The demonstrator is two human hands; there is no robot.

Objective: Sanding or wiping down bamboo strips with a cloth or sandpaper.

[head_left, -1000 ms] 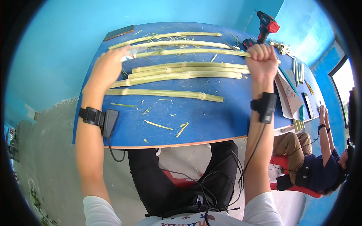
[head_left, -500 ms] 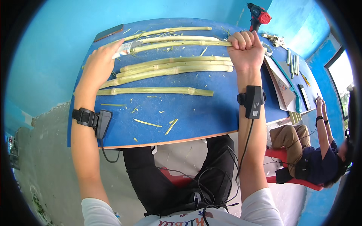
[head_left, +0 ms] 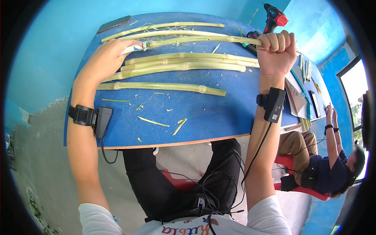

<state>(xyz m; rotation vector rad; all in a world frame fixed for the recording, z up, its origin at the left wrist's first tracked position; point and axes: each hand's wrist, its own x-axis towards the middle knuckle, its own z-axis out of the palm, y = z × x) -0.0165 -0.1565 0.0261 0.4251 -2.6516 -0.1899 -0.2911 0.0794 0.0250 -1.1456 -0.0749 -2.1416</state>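
Note:
A pale green bamboo stick [head_left: 196, 39] with small holes along it spans between my two hands over the far part of the blue table. My left hand [head_left: 111, 53] is closed at its left end, around a white-and-blue wrap [head_left: 137, 47] whose exact kind I cannot make out. My right hand [head_left: 277, 49] makes a fist around the stick's right end. Nearer to me lie several bamboo sticks side by side [head_left: 188, 66], and one more stick [head_left: 160, 87] lies apart. Two others, a far stick [head_left: 168, 25] and a peeled pale stick [head_left: 176, 33], lie behind the held one.
A red-and-black cordless drill [head_left: 274, 19] stands at the back right. Bamboo slivers [head_left: 179, 127] litter the blue table [head_left: 211, 113]. A dark flat object [head_left: 113, 24] lies far left. Papers [head_left: 294, 94] and short sticks are at right, where another person [head_left: 329, 168] sits. Cables hang over my lap.
My right hand has moved to the right, with a longer span between my hands. My left hand has shifted slightly right, still closed on the wrap. The whole view has shifted a little.

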